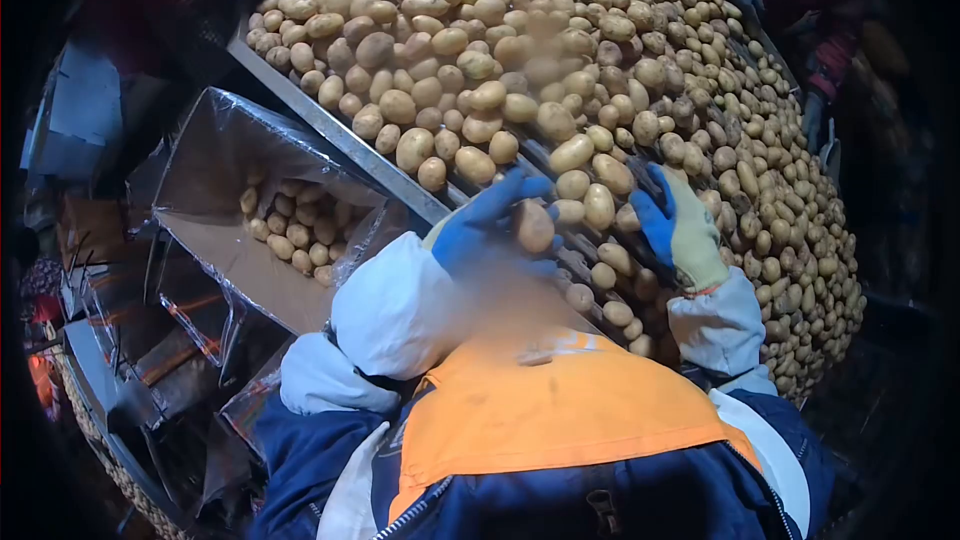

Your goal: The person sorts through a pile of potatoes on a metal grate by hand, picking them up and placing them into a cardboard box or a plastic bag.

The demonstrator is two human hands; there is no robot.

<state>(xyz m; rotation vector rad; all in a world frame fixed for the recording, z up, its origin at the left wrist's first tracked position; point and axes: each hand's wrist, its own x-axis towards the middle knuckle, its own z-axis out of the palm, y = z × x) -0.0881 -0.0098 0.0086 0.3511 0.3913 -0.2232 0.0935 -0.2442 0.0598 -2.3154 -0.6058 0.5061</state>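
Pinching one potato point(534, 227) at the table's near edge, left hand point(487, 230) grip closed on it, right hand point(683, 230) open over the pile — a loose hold could drop it short of the lined box point(262, 270).

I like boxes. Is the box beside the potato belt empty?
No, the lined box has potatoes lying in its bottom.

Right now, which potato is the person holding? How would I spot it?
Start at the big sloping bed of potatoes that fills the top of the picture. Follow it down to its lower edge, where the left hand, in a blue glove, curls in from the white sleeve. The held potato sits in those fingers, lifted clear of the pile.
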